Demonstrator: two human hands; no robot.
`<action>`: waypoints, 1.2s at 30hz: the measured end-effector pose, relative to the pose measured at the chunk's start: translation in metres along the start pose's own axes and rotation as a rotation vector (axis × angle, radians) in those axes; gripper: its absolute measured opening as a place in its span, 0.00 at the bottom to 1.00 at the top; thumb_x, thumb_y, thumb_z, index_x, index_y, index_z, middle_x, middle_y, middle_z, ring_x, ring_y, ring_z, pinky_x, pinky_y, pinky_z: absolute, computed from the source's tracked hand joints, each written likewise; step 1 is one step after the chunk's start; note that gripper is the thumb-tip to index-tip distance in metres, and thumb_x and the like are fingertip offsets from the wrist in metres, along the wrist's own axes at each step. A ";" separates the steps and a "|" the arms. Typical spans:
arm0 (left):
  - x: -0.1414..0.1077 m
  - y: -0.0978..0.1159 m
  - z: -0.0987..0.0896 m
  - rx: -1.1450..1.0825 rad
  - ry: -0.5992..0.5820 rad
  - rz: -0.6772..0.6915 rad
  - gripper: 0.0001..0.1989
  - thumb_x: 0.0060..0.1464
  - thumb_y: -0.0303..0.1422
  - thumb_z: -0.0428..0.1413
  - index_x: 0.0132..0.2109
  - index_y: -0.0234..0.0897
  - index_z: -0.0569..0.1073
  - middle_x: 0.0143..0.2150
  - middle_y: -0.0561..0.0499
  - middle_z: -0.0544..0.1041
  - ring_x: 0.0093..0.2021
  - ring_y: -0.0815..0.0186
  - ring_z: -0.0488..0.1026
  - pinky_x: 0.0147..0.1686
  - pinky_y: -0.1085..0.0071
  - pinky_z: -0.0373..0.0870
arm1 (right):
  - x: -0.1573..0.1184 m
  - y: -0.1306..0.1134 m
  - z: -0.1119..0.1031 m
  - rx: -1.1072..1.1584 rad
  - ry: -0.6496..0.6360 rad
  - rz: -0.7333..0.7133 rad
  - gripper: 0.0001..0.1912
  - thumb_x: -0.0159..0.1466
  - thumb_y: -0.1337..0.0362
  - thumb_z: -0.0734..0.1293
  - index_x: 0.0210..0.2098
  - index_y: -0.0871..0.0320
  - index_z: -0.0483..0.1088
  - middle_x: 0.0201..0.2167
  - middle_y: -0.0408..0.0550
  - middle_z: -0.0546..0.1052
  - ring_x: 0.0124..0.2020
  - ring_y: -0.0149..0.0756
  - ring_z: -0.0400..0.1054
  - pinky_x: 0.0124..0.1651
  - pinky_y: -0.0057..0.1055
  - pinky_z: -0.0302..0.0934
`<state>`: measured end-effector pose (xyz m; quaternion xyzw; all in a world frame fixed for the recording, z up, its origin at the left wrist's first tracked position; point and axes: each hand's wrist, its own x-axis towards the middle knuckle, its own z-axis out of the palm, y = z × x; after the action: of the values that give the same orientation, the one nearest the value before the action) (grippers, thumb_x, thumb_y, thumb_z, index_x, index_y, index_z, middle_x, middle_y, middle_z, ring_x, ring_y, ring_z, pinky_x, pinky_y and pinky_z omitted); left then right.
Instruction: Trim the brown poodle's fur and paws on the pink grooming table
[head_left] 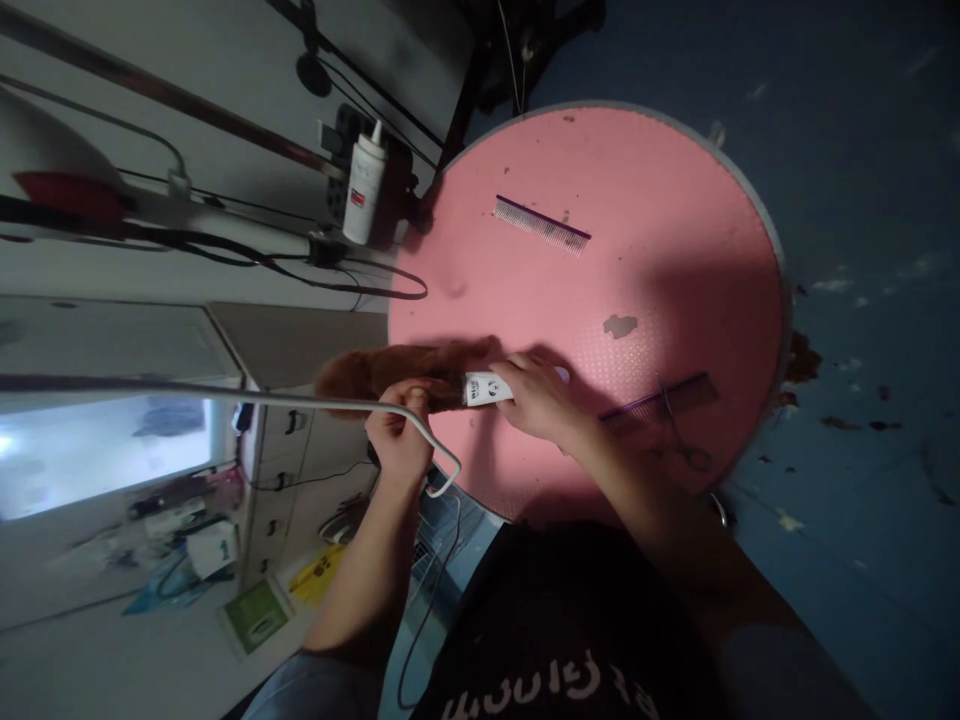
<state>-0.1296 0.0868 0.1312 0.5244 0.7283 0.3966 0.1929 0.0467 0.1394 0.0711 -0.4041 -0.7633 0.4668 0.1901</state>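
A small brown curly-furred dog point(375, 368) is at the left edge of the round pink table point(697, 200). My left hand point(401, 425) is closed on part of the dog, maybe a leg; exactly which part is hidden by the fingers. My right hand point(536, 395) wraps around a white hair clipper point(484, 388), whose front end meets the brown fur beside my left hand. The clipper's far end pokes out past my right fingers.
A purple-backed comb point(541, 222) lies on the table's far part. Scissors point(679, 430) and a second comb point(697, 390) lie near my right forearm. A white bottle point(365, 190) stands by the wall. A grey bent bar point(337, 402) crosses before my left hand.
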 end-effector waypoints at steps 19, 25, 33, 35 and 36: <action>-0.004 0.003 0.006 -0.006 0.077 0.001 0.11 0.56 0.37 0.56 0.33 0.33 0.75 0.31 0.48 0.78 0.31 0.68 0.75 0.29 0.73 0.71 | -0.013 -0.006 0.021 0.451 0.132 0.223 0.13 0.58 0.59 0.66 0.41 0.59 0.70 0.36 0.49 0.76 0.33 0.37 0.67 0.34 0.33 0.60; -0.002 0.007 0.007 -0.002 0.113 0.033 0.09 0.56 0.34 0.57 0.31 0.34 0.75 0.29 0.50 0.78 0.29 0.70 0.73 0.28 0.75 0.68 | -0.028 -0.015 0.024 0.289 0.060 0.252 0.12 0.57 0.59 0.67 0.39 0.58 0.72 0.36 0.51 0.78 0.33 0.37 0.68 0.32 0.32 0.58; -0.001 0.004 0.009 0.019 0.113 0.028 0.10 0.56 0.36 0.57 0.31 0.34 0.75 0.30 0.50 0.78 0.30 0.69 0.74 0.30 0.73 0.69 | -0.024 -0.026 0.026 0.252 0.064 0.244 0.20 0.60 0.60 0.64 0.51 0.56 0.71 0.39 0.51 0.79 0.35 0.39 0.70 0.33 0.32 0.57; -0.001 0.004 0.009 0.026 0.105 0.023 0.10 0.56 0.37 0.56 0.31 0.34 0.75 0.30 0.50 0.78 0.30 0.69 0.74 0.30 0.73 0.70 | -0.023 -0.025 0.030 0.251 0.096 0.230 0.21 0.60 0.59 0.64 0.52 0.56 0.70 0.39 0.50 0.79 0.35 0.39 0.70 0.33 0.32 0.57; -0.001 0.003 0.009 0.018 0.099 0.026 0.10 0.56 0.37 0.56 0.31 0.34 0.75 0.30 0.50 0.78 0.30 0.69 0.74 0.31 0.73 0.70 | -0.023 -0.024 0.032 0.248 0.113 0.226 0.22 0.60 0.59 0.65 0.53 0.56 0.69 0.39 0.50 0.78 0.35 0.39 0.70 0.33 0.32 0.57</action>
<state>-0.1209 0.0892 0.1280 0.5152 0.7335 0.4182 0.1467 0.0282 0.0973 0.0783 -0.4865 -0.6376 0.5523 0.2274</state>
